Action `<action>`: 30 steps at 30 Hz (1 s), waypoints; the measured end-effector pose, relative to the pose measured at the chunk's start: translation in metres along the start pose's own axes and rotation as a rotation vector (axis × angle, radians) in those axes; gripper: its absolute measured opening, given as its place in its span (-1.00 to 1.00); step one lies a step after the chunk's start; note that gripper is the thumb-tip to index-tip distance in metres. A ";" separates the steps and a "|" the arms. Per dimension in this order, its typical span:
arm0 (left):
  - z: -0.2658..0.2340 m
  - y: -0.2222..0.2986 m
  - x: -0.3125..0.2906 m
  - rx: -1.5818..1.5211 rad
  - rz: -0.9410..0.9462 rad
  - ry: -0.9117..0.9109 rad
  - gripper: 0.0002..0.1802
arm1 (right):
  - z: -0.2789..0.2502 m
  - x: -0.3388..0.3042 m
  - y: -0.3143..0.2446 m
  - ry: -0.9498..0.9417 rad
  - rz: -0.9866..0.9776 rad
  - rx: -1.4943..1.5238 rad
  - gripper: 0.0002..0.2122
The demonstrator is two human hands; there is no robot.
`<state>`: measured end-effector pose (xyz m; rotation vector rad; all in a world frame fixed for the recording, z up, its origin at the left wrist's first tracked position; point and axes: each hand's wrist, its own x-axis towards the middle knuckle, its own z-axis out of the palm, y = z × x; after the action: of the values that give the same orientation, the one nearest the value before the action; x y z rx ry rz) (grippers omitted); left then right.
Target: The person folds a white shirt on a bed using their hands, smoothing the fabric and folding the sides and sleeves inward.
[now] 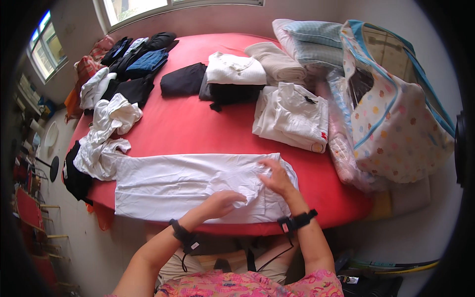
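One white garment of thin, smooth woven cloth [158,185], sleeve-like flap included, lies flat in a long rectangle along the near edge of a bed-like surface under a red cloth cover [183,128]; its long axis runs left to right, across the person's front. Position relative to the fingers: directly beneath them, with the greater length extending to the left and a short rounded end to the right. The bare right hand [278,179] is the nearer to that right end; its fingers are spread and angled leftward over the cloth. The bare left hand [225,203] is set lower and nearer the middle, at a loose, rumpled, semi-sheer white flap [225,180] lying on the garment; its fingers are held close together, and whether they pinch the flap cannot be told. Surface of the garment: shallow lengthwise creases at left, softer puckers between the hands. Adjoining the left end: a crumpled heap of limp white cloth [116,116]. Beyond the right end: a squarish stack of folded white shirts [289,121], collar uppermost. Farther back: a folded white ribbed knit top [235,68], a flat black folded garment [183,80] and a thick, rolled beige ribbed textile [279,62].
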<state>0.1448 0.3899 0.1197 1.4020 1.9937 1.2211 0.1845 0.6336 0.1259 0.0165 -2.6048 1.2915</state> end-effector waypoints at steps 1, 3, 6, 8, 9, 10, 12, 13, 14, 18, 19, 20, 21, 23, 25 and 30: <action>-0.002 0.001 -0.001 0.012 0.006 0.015 -0.54 | 0.008 -0.011 -0.015 -0.197 0.051 0.087 -0.59; -0.008 0.007 -0.001 0.020 -0.028 0.016 -0.56 | 0.024 -0.035 -0.029 -0.377 0.030 0.189 -0.52; -0.027 0.001 -0.013 -0.057 -0.054 -0.014 -0.65 | 0.040 -0.058 -0.036 -0.333 -0.129 -0.023 -0.47; -0.049 -0.011 -0.029 -0.030 -0.124 0.110 -0.75 | 0.049 -0.068 -0.032 -0.208 -0.203 -0.187 -0.43; -0.059 -0.020 -0.040 0.175 -0.029 0.275 -0.77 | 0.052 -0.070 -0.034 -0.216 -0.208 -0.189 -0.43; -0.073 -0.030 -0.055 0.335 -0.092 0.343 -0.78 | 0.057 -0.071 -0.039 -0.172 -0.228 -0.295 -0.43; -0.097 -0.043 -0.087 0.588 -0.255 0.447 -0.73 | 0.068 -0.071 -0.054 -0.133 -0.261 -0.397 -0.42; -0.107 -0.049 -0.103 0.640 -0.289 0.444 -0.69 | 0.075 -0.069 -0.062 -0.102 -0.297 -0.440 -0.48; -0.113 -0.058 -0.117 0.697 -0.296 0.427 -0.69 | 0.079 -0.070 -0.067 -0.070 -0.331 -0.484 -0.54; -0.121 -0.073 -0.139 0.736 -0.240 0.450 -0.70 | 0.095 -0.071 -0.050 -0.022 -0.281 -0.516 -0.59; -0.122 -0.075 -0.141 0.732 -0.243 0.460 -0.70 | 0.090 -0.068 -0.048 -0.048 -0.225 -0.432 -0.64; -0.121 -0.078 -0.141 0.703 -0.214 0.493 -0.72 | 0.085 -0.066 -0.046 -0.074 -0.167 -0.350 -0.69; -0.121 -0.081 -0.142 0.673 -0.183 0.526 -0.74 | 0.079 -0.063 -0.044 -0.079 -0.172 -0.357 -0.69; -0.125 -0.090 -0.147 0.615 -0.229 0.546 -0.74 | 0.065 -0.052 -0.048 -0.037 -0.022 -0.001 -0.80; -0.126 -0.093 -0.144 0.551 -0.265 0.560 -0.74 | 0.052 -0.047 -0.053 -0.054 0.025 0.071 -0.83; -0.096 -0.038 -0.089 0.396 -0.144 0.331 -0.43 | 0.038 -0.044 -0.058 -0.194 -0.117 -0.059 -0.81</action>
<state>0.0897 0.2650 0.1256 1.2544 2.6315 1.0906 0.2263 0.5642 0.1397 0.2935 -2.7537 1.2281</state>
